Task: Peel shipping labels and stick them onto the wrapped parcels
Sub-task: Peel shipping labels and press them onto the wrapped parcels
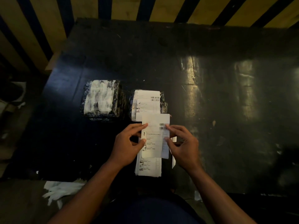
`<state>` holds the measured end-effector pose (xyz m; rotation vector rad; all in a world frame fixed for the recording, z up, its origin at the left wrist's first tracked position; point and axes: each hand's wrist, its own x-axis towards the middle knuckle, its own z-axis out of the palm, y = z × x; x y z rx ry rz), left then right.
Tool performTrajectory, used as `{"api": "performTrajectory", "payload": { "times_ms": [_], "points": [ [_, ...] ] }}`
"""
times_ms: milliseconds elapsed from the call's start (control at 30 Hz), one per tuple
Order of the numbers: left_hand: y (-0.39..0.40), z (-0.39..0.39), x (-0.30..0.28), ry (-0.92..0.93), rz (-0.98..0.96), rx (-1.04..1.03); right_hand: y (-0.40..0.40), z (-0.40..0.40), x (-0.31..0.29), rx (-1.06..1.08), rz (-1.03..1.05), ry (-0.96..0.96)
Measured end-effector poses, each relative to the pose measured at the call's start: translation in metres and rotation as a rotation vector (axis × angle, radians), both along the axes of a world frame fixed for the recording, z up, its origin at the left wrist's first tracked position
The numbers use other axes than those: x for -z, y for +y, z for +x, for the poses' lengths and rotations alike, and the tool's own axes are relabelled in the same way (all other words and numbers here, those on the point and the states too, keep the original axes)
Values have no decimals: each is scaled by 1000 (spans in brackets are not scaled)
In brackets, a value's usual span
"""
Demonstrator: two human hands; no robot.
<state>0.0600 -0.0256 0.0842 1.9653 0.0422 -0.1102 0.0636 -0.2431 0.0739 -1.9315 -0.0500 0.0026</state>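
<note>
My two bare forearms, no sleeves reaching them, my left hand [127,146] and right hand [182,146] without gloves, rings or watch, dark navy clothing over my lap

Left hand [127,144] and right hand [182,146] pinch a shipping label [154,139] above the label stack [148,167].

The right half of the dark table [226,94] lies bare — I could sweep my right hand [182,147] out that way freely. Ahead, two wrapped parcels [102,99] [162,102] sit side by side with a narrow gap between them. Beyond them the table is open up to the striped wall [145,8]. Under my hands the label stack [148,167] blocks the near edge — paper scraps [61,189] litter the floor to my left.
</note>
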Motion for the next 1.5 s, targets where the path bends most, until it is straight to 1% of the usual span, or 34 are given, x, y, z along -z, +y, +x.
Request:
{"api": "performTrajectory", "payload": {
  "times_ms": [167,367,467,700,833,1100,1233,1367,1500],
  "points": [
    [7,33,-9,-9,39,26,9,31,-4,-1,-44,-37],
    [17,83,-10,11,132,49,19,80,-3,-11,-109,-64],
    [22,107,-7,11,176,38,26,106,1,-15,-141,-54],
    [27,136,4,23,228,42,36,137,11,2,-178,4],
    [30,143,10,42,269,52,38,145,18,0,-198,33],
    [29,144,19,88,278,77,41,145,28,-1,-261,50],
    [27,142,21,66,352,100,42,144,34,-18,-314,27],
    [30,142,26,42,463,118,44,143,38,-52,-452,-18],
    [37,142,28,47,463,134,45,143,40,-81,-569,-60]
  ]
}}
